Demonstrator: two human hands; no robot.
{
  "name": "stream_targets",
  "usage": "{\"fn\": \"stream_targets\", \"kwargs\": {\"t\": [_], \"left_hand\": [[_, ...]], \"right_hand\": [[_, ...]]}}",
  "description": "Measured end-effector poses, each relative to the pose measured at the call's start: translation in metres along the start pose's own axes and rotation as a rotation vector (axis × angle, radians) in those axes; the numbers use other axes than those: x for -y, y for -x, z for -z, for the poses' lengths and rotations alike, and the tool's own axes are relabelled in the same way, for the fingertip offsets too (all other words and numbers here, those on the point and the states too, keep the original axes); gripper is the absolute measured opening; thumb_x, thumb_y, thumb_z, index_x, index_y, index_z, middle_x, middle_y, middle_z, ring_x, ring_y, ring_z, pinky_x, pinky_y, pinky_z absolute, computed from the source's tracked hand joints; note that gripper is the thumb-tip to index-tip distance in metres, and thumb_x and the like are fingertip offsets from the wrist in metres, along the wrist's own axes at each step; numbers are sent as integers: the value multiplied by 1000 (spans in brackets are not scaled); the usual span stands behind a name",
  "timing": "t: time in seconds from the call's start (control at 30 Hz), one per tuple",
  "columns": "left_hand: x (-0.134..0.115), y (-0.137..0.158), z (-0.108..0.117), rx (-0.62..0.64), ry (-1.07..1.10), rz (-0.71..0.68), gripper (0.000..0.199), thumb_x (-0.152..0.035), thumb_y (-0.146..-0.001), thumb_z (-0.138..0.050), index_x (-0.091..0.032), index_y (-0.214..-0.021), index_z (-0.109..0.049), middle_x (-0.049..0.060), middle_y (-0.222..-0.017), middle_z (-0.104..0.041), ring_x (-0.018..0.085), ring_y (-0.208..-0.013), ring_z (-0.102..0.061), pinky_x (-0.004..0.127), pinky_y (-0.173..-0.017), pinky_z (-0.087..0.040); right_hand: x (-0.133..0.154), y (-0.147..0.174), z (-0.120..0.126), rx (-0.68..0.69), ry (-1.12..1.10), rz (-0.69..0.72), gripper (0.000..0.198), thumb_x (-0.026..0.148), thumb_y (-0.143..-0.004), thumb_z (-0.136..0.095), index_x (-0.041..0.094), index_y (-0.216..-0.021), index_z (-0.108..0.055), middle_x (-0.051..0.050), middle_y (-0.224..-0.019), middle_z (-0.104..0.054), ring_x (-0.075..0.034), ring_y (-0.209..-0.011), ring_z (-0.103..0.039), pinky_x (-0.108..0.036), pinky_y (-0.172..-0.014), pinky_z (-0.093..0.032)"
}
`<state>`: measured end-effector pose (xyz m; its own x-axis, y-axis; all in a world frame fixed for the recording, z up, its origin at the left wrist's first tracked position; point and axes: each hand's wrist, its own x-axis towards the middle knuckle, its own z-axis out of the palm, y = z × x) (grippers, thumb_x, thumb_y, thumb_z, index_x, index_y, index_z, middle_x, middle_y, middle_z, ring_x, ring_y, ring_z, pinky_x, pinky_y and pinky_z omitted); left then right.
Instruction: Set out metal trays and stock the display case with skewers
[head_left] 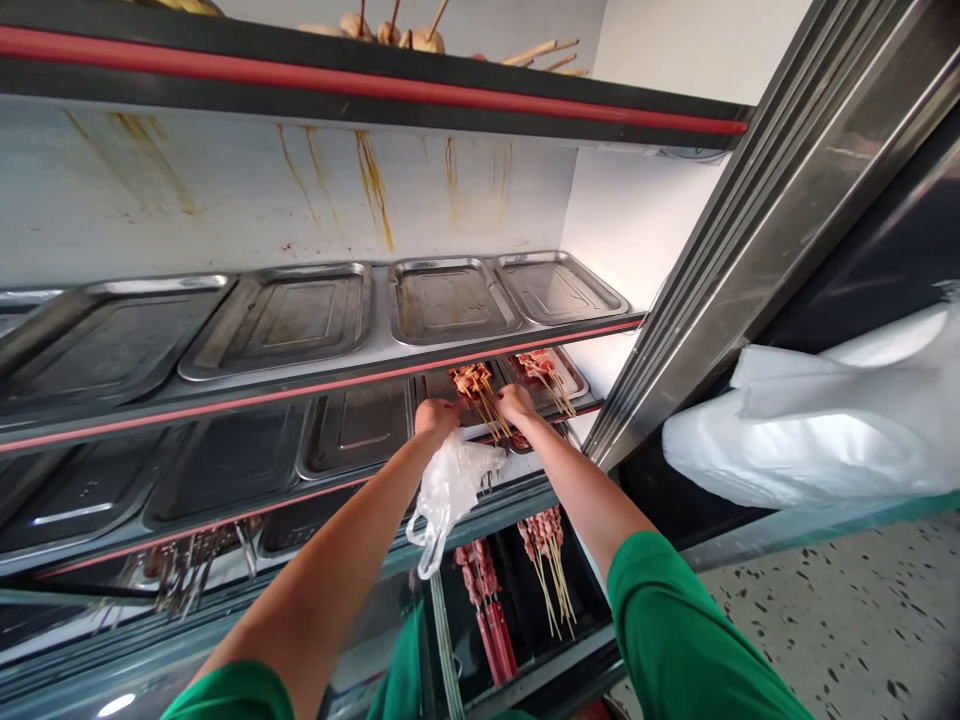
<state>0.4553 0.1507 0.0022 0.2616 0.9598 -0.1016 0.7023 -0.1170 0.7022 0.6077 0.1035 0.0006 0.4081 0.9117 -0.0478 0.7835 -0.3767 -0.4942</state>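
On the middle shelf, a bunch of meat skewers (472, 380) lies on a metal tray between my two hands. My left hand (438, 416) is closed at the left of this bunch, with a white plastic bag (454, 480) hanging from it. My right hand (515, 403) is at the right, close beside the wooden sticks. Its fingers are curled together, and what they pinch is hidden. Further right, another tray holds red meat skewers (544, 370), their sticks pointing toward me.
Empty metal trays (454, 300) line the shelf above, whose red-trimmed edge (337, 388) runs over my hands. Below, behind glass, lie skewers with red handles (491, 620) and wooden-stick skewers (551, 570). A metal door frame (720, 230) and white plastic bags (810, 430) stand at right.
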Motion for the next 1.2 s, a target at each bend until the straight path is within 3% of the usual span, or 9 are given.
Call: {"fn": "stream_targets", "kwargs": {"t": [0.1,0.27,0.43,0.57,0.77,0.93,1.03,1.2], "left_hand": [[-3,22,4,-31,-131,-111,31,-46,-71,-67,-15,-72,-66,6,-69,-64,19,-68,-59,26,-58,-37],[-11,48,-8,154,-386,-321,39,-58,-68,-65,-19,-71,-64,3,-70,-63,18,-65,-57,25,-51,-30],[-18,48,-25,148,-448,-378,31,-49,-76,-62,-18,-73,-66,4,-72,-65,17,-66,-57,25,-52,-28],[-17,47,-27,101,-458,-446,23,-37,-83,-60,-16,-76,-68,5,-77,-67,16,-71,-58,25,-57,-31],[-10,49,-29,60,-385,-435,29,-41,-86,-54,-16,-80,-68,6,-77,-68,15,-69,-59,24,-58,-34],[-8,50,-32,9,-366,-422,24,-39,-82,-61,-17,-89,-67,7,-84,-69,18,-76,-61,25,-62,-37],[-9,49,-33,6,-315,-380,21,-34,-80,-64,-17,-92,-68,7,-83,-68,18,-77,-61,25,-64,-39],[-13,46,-37,2,-246,-265,28,-41,-78,-63,-17,-89,-70,6,-79,-67,18,-74,-61,26,-63,-40]], "right_hand": [[-10,9,11,-19,-21,11,32,41,-84,-55,14,-89,-72,-10,-89,-71,-18,-88,-65,-20,-69,-44],[-31,46,19,-53,-13,23,34,49,-77,-62,16,-80,-71,-9,-80,-71,-21,-81,-66,-24,-65,-45],[-39,68,5,33,-278,17,22,34,-85,-55,17,-93,-67,-3,-68,-69,-13,-50,-61,-20,-49,-41],[-34,65,-9,-101,-244,59,17,24,-85,-55,15,-81,-68,-5,-67,-68,-14,-56,-63,-21,-54,-42],[-38,65,-22,-169,-277,129,16,22,-85,-54,16,-78,-67,-5,-69,-68,-16,-65,-64,-22,-60,-44],[-41,71,-23,-138,-310,134,19,23,-81,-60,16,-98,-65,-3,-72,-68,-16,-67,-64,-22,-63,-46],[-40,75,-17,-147,-162,154,21,17,-84,-54,15,-102,-65,-7,-81,-69,-18,-79,-64,-24,-74,-45],[-43,67,0,-168,79,108,26,16,-89,-45,15,-100,-68,-11,-105,-65,-21,-103,-57,-27,-90,-39]]}}
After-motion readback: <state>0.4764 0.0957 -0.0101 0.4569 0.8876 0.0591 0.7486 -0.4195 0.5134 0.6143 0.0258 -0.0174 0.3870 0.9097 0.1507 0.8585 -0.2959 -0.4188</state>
